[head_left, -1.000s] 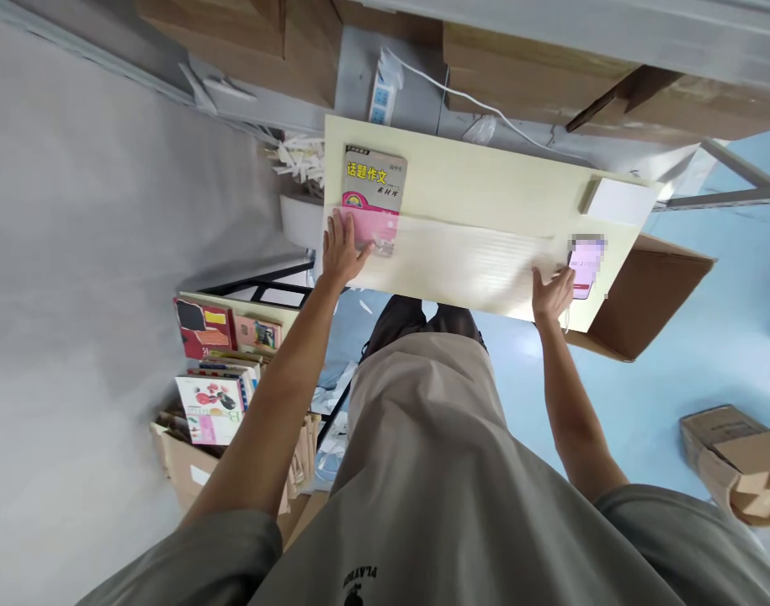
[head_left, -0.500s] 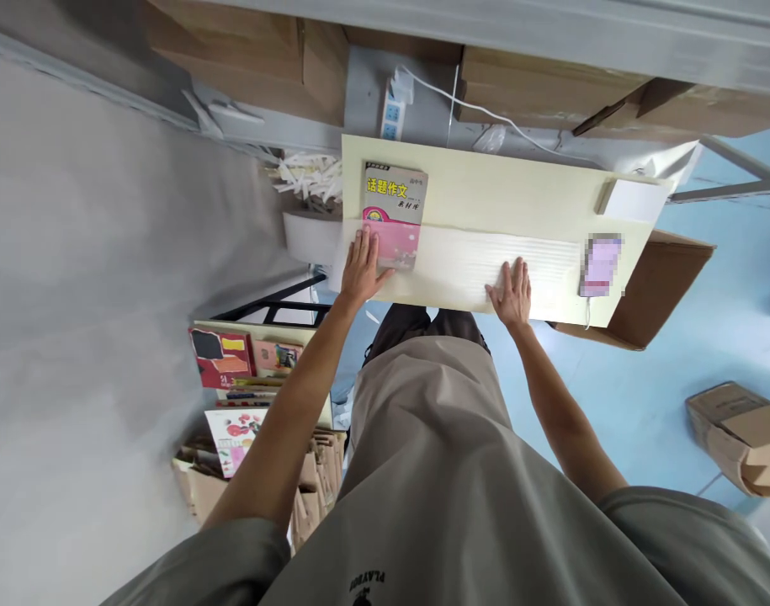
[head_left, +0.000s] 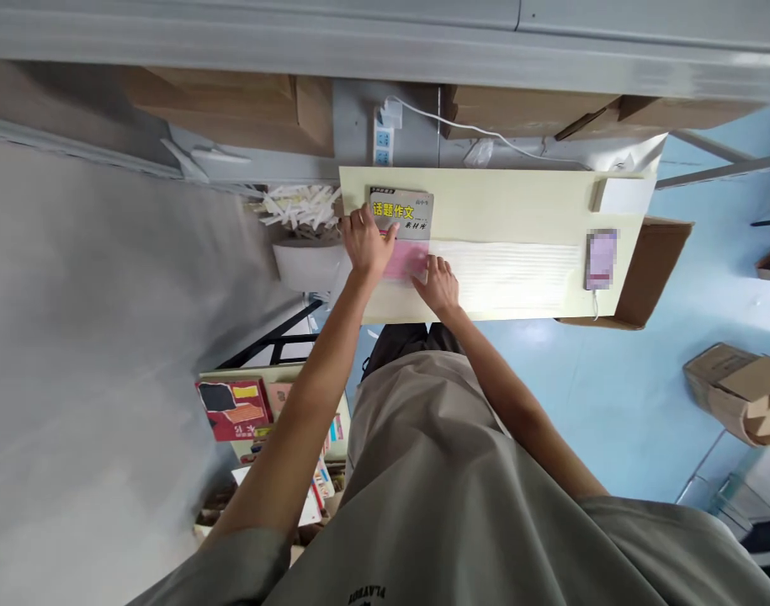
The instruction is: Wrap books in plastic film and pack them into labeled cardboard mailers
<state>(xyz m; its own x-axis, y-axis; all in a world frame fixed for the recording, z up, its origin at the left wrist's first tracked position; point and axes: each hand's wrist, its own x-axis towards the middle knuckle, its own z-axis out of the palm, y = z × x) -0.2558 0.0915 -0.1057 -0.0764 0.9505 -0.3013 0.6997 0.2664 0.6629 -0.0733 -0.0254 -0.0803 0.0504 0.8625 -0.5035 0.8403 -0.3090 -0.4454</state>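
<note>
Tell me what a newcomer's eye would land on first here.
Probably the gray and pink book with bright yellow lettering, near the left end of the pale table, with the left hand on its left side and the right hand at its lower right corner. Next might come the phone with a lilac screen near the table's right end, and the heap of white paper strips beyond its left end.
</note>
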